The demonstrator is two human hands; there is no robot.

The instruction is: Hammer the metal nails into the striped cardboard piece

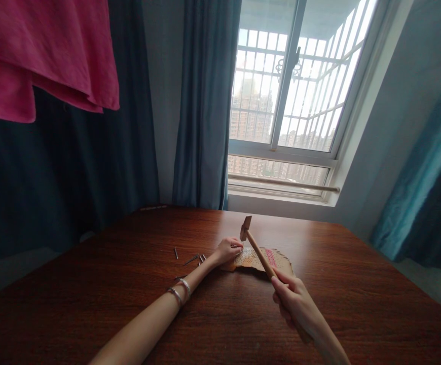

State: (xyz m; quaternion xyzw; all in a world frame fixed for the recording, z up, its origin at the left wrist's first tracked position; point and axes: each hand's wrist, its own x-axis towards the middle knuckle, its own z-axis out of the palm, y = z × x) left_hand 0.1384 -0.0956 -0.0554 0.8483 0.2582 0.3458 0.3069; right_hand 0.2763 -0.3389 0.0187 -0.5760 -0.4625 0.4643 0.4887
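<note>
Holding hammer (257,249) in right hand (292,300), fingers wrapped tight round the low end of the wooden handle. Metal head up, tilted, just above left hand (228,250). Handle slanting across a flat patterned board (279,260). Pinching with left hand at the board's left edge, fingertips closed together. Can't tell what sits in the pinch, too small. Board lying flat on desk (121,289), roughly mid-desk, near the far edge. Loose nails (190,259) scattered on desk just left of left hand, apart from the board. Two metal bangles (180,291) on left wrist. Beyond desk: window (292,101) with outer grille, blue curtain (205,101) beside it on the left. Pink cloth (45,50) hanging top left.
</note>
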